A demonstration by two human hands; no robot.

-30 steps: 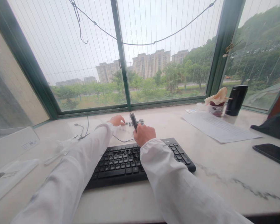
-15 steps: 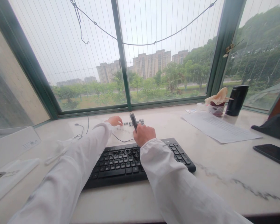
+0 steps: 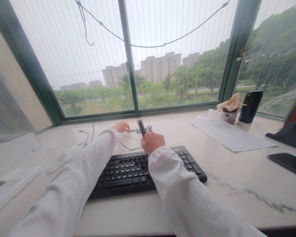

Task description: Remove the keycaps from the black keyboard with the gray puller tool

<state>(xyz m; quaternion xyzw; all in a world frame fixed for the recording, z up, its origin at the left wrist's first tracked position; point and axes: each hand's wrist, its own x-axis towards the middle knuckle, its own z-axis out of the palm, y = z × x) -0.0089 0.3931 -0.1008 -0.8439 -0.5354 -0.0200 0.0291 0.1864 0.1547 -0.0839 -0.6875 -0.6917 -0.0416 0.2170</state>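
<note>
My right hand [image 3: 153, 142] is wrapped round a dark handheld tool [image 3: 141, 127], which points up and away above the back edge of the keyboard. The black keyboard [image 3: 128, 179] lies under my forearms, and several of its key positions show no caps. Small loose keycaps [image 3: 135, 131] stand in rows on the white surface behind it. Beside the left end of those rows is my left hand [image 3: 122, 127], its fingers bent and close together at the keycaps; whatever they may pinch is too small to make out.
Printed paper [image 3: 229, 134], a black bottle [image 3: 251, 107], a bag-wrapped cup [image 3: 229, 113] and a phone [image 3: 288, 164] lie or stand at right. At left are a white box [image 3: 17, 148], a packet [image 3: 12, 187] and a thin cable [image 3: 92, 131]. Windows rise behind.
</note>
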